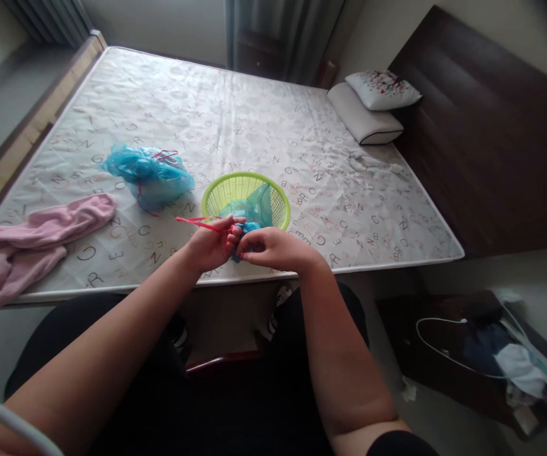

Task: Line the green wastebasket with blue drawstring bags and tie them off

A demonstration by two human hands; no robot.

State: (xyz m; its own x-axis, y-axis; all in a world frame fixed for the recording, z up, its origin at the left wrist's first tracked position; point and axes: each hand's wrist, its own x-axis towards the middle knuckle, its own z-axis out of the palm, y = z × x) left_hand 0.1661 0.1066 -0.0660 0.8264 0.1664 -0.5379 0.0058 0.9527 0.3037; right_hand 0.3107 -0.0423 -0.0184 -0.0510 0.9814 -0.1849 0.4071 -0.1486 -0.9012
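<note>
My left hand (216, 245) is closed with a red drawstring (197, 221) running through its fingers, the string's loop sticking out to the left. Close against it, my right hand (266, 247) pinches the gathered part of a blue plastic bag (260, 204). Both hands are at the near rim of a yellow-green plastic basket (246, 177), and the bag's thin, see-through film spreads up into the basket. My fingers hide part of the gathered plastic. To the left lies another blue plastic bag (147, 174), bunched up, with red drawstrings on it.
A letter-patterned mattress (273, 126) carries everything. Pink fabric (40, 234) lies at its left front edge. Two pillows (366, 114) rest by the dark headboard (482, 126). At the lower right, a dark nightstand (437, 304) holds a white cable and cloth.
</note>
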